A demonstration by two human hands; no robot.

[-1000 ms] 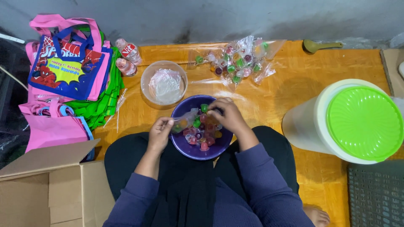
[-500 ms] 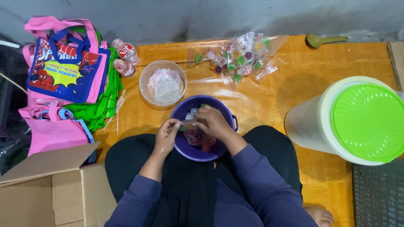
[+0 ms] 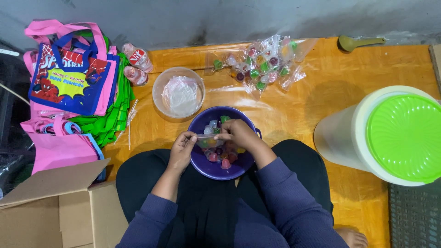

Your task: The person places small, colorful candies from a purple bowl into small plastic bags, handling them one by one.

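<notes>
— What do the fingers hold?
— Both pinch a small clear bag (image 3: pixel 207 137): left hand (image 3: pixel 182 150) and right hand (image 3: pixel 239 134), over the purple bowl (image 3: pixel 207 166) of jelly cups (image 3: pixel 219 156).
— Changed since earlier?
— The hands have drawn apart, stretching the bag; the bowl stays on the lap.
</notes>
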